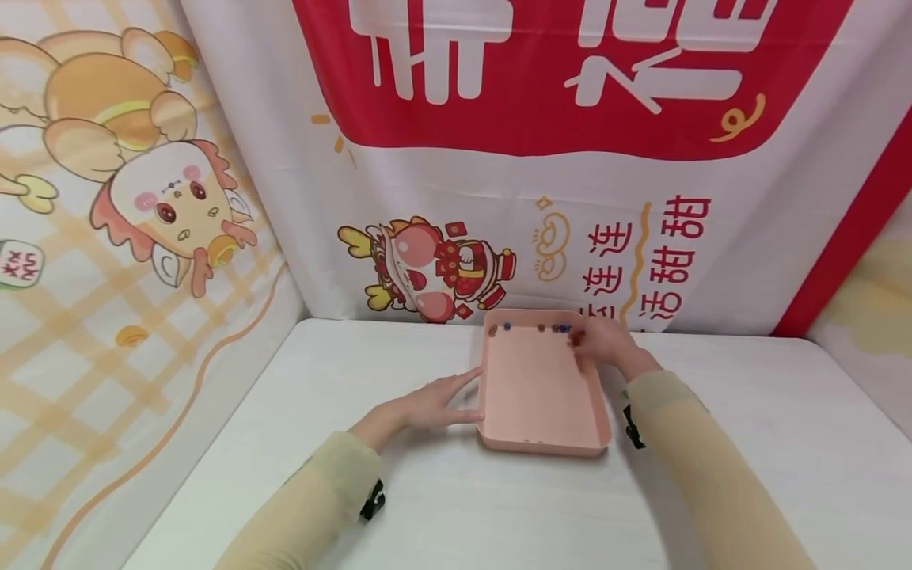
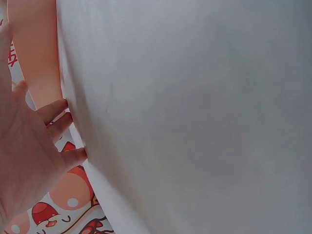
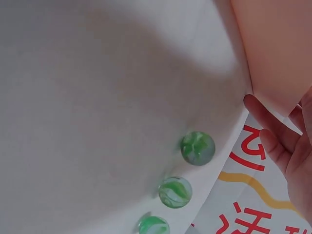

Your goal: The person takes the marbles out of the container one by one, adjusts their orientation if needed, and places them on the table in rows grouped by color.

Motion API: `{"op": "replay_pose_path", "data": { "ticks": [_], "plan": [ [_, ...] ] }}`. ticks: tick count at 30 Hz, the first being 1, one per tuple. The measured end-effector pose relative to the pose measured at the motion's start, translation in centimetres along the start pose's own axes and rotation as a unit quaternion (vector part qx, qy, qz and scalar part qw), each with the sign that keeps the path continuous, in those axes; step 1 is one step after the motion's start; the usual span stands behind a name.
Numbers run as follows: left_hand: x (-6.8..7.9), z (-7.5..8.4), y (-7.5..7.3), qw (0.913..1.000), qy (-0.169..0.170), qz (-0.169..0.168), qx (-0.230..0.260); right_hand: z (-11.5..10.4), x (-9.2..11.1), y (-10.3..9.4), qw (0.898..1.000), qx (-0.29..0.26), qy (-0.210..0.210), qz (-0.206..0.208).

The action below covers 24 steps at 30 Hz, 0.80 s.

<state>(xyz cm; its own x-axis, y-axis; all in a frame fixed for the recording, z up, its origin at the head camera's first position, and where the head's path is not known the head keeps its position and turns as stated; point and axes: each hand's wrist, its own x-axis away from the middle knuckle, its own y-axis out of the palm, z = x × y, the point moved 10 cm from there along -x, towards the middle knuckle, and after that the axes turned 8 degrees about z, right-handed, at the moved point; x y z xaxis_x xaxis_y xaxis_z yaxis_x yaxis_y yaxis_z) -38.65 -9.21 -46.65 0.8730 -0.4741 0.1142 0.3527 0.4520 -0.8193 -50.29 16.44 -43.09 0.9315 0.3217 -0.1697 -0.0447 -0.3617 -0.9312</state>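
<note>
Shallow pink tray (image 1: 545, 388) on a white table (image 1: 442, 514), its far end near the printed backdrop (image 1: 492, 229). Inside, small balls lie along the far wall: a brown ball (image 1: 492, 330) in the far-left corner, a blue ball (image 1: 507, 326) just beside it, then a gap, then two more brown ones and at least one more blue toward the far-right corner.

Left hand (image 1: 436, 401) at the tray's left side: fingers straight and spread, thumb apart, tips touching the outer face of the left wall. The left wrist view agrees — separate fingers, gaps between them.

Right hand (image 1: 604, 342) at the far-right corner, over the right wall, fingertips near the right end of the row of balls. Blurred there; cannot tell whether the fingers pinch a ball or only reach in. Right wrist view: two fingers lie outside the tray, apart at their tips, the longer one by the wall's base.

Same view: three clear marbles with green swirls (image 3: 175, 192) stand in a slanting line on the table, outside the tray, near the table's far edge; the lowest is cut by the frame.

Both forearms in beige sleeves (image 1: 712, 467) — a black buckle (image 1: 373, 500) at the left cuff.
</note>
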Motion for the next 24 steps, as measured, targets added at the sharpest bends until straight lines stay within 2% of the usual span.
{"op": "replay_pose_path", "data": {
  "ticks": [11, 20, 24],
  "plan": [
    [0.16, 0.17, 0.05, 1.0000, -0.009, -0.002, -0.001, -0.56, 0.00, 0.01, 0.999, 0.029, -0.014, -0.002],
    [0.14, 0.25, 0.00, 0.9999, -0.012, -0.002, 0.002, -0.17, -0.02, 0.22, 1.000, 0.024, -0.003, -0.001],
    [0.19, 0.21, 0.01, 0.9999, -0.011, -0.004, 0.004, -0.07, 0.19, 0.22, 1.000, 0.004, 0.009, 0.008]
  ]
}}
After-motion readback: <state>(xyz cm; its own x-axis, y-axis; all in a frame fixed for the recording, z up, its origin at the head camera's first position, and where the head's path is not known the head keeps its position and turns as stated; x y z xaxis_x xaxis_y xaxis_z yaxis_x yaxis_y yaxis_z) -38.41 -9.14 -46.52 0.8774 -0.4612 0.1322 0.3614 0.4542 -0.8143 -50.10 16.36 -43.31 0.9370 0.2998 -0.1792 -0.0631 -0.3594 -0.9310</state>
